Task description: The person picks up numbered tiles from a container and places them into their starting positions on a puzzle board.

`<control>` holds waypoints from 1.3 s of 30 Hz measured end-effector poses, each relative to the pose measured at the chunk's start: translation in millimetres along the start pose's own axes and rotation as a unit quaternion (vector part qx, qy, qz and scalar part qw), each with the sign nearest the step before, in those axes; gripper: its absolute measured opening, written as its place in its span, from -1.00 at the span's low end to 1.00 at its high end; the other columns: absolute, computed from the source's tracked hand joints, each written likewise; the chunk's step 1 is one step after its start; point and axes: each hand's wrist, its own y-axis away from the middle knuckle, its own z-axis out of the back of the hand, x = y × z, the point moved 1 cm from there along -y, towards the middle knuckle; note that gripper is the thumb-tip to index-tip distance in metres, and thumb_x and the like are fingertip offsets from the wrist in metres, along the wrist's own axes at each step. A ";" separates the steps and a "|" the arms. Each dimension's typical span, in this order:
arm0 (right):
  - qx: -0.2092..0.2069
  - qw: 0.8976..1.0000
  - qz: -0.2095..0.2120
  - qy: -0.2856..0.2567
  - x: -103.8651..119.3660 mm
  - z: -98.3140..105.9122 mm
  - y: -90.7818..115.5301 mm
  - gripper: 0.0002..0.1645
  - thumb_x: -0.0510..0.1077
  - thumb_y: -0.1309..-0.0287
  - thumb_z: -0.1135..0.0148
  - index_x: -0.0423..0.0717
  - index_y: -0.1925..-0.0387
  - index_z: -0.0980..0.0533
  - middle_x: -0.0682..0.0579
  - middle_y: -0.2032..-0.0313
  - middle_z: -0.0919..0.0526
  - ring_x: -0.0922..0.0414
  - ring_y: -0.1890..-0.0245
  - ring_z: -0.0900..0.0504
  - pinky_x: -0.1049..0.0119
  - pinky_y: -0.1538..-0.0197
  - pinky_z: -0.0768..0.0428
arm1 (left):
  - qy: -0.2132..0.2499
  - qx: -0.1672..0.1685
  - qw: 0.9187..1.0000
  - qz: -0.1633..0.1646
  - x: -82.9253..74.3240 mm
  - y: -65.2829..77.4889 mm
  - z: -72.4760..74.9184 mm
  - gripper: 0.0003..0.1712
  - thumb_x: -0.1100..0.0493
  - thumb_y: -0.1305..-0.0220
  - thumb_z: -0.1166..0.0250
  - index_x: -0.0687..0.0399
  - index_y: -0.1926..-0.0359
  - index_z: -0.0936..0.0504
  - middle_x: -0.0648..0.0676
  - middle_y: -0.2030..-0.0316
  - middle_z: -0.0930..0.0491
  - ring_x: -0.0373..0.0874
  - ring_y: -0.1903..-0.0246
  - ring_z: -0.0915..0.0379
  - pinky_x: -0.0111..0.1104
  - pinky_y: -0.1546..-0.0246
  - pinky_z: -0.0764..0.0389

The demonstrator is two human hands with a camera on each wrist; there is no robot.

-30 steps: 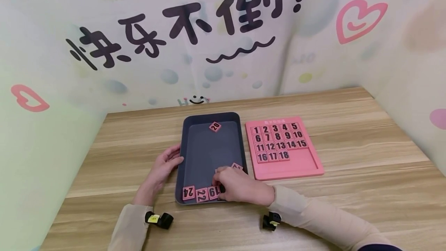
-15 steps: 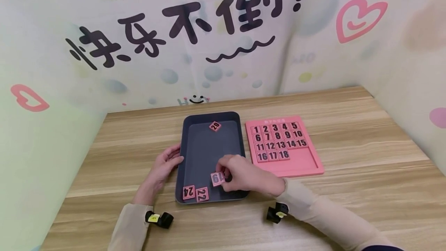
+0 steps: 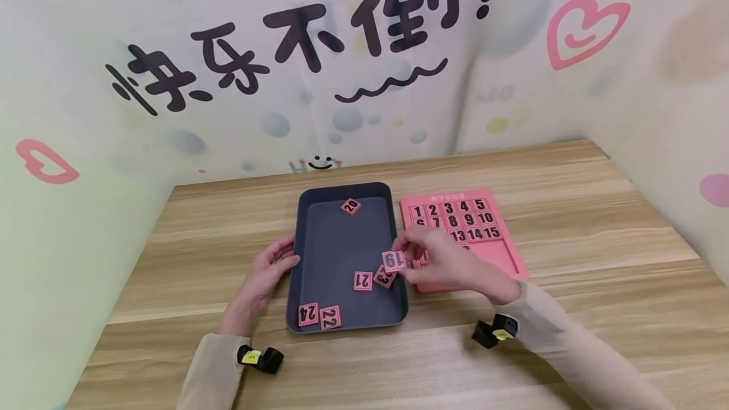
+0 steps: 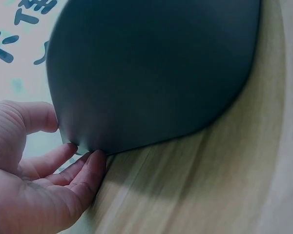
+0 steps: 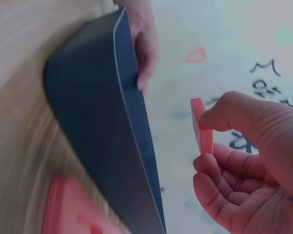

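My right hand (image 3: pixel 441 258) pinches a pink number tile marked 19 (image 3: pixel 393 261) between thumb and fingers, raised over the right rim of the dark tray (image 3: pixel 342 245). In the right wrist view the tile (image 5: pixel 202 126) is seen edge-on. At the tray's left side, my left hand (image 3: pixel 264 277) holds the rim, thumb on top and fingers against the outer wall (image 4: pixel 151 73). Inside the tray lie tiles 20 (image 3: pixel 350 206), 21 (image 3: pixel 362 280), 22 (image 3: pixel 330 317), 24 (image 3: pixel 308 314) and 23 (image 3: pixel 384 277), the last partly covered by the held tile.
Right of the tray lies a pink number board (image 3: pixel 495 258) with rows of tiles, its lower left hidden behind my right hand. Both rest on a wooden table (image 3: pixel 598 220). A printed backdrop (image 3: pixel 228 131) stands behind the table.
My right hand has lifted tile 19 from the tray's near edge and carried it right and away from me to the right rim. Tiles 21 and 23 are uncovered. My left hand stays put.
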 end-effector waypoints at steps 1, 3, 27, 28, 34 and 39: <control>-0.004 1.000 -0.006 -0.001 -2.8 3.7 3.7 -0.69 -0.38 0.21 -0.30 -0.17 0.30 -0.53 0.06 0.47 -0.54 0.15 0.47 -0.49 0.35 0.44 -0.53 | -0.001 0.000 1.000 0.000 0.3 0.1 -0.1 -0.40 0.42 -0.30 -0.04 0.40 -0.34 -0.14 0.39 -0.28 -0.20 0.09 -0.22 -0.18 -0.62 0.07 -0.39; -0.011 1.000 -0.019 0.002 -8.0 11.1 11.4 -0.68 -0.41 0.23 -0.30 -0.17 0.31 -0.53 0.10 0.45 -0.55 0.18 0.46 -0.49 0.37 0.41 -0.54 | -0.002 0.001 1.000 0.000 0.8 -0.1 0.0 -0.40 0.42 -0.30 -0.04 0.40 -0.34 -0.14 0.39 -0.28 -0.20 0.09 -0.22 -0.17 -0.62 0.07 -0.39; -0.047 0.982 -0.173 0.064 -64.0 67.3 100.8 -0.66 -0.44 0.27 -0.40 -0.32 0.32 -0.54 0.07 0.49 -0.56 0.24 0.49 -0.49 0.39 0.42 -0.55 | 0.000 -0.003 1.000 0.006 0.0 0.4 -0.2 -0.40 0.43 -0.29 -0.03 0.38 -0.35 -0.14 0.39 -0.28 -0.20 0.08 -0.23 -0.18 -0.62 0.09 -0.41; -0.046 0.980 -0.180 0.068 -65.6 67.2 102.2 -0.68 -0.43 0.27 -0.40 -0.31 0.33 -0.54 0.08 0.50 -0.55 0.23 0.50 -0.49 0.39 0.43 -0.55 | -0.001 -0.002 1.000 0.006 0.0 0.7 -0.1 -0.40 0.43 -0.30 -0.04 0.38 -0.35 -0.14 0.39 -0.28 -0.20 0.08 -0.23 -0.18 -0.62 0.09 -0.41; -0.033 0.974 -0.205 0.087 -75.9 63.4 105.5 -0.74 -0.35 0.22 -0.42 -0.21 0.39 -0.53 0.13 0.55 -0.50 0.25 0.52 -0.43 0.42 0.48 -0.47 | -0.003 -0.004 1.000 0.008 1.2 -0.1 0.2 -0.39 0.43 -0.29 -0.05 0.37 -0.34 -0.16 0.37 -0.28 -0.22 0.02 -0.19 -0.23 -0.60 0.09 -0.42; -0.028 0.968 -0.227 0.105 -77.2 60.7 102.0 -0.73 -0.31 0.24 -0.44 -0.24 0.42 -0.52 0.11 0.58 -0.49 0.24 0.56 -0.42 0.40 0.50 -0.47 | -0.005 -0.005 1.000 0.008 2.0 -1.7 0.5 -0.40 0.43 -0.28 -0.05 0.37 -0.34 -0.17 0.37 -0.27 -0.23 0.04 -0.20 -0.23 -0.60 0.09 -0.43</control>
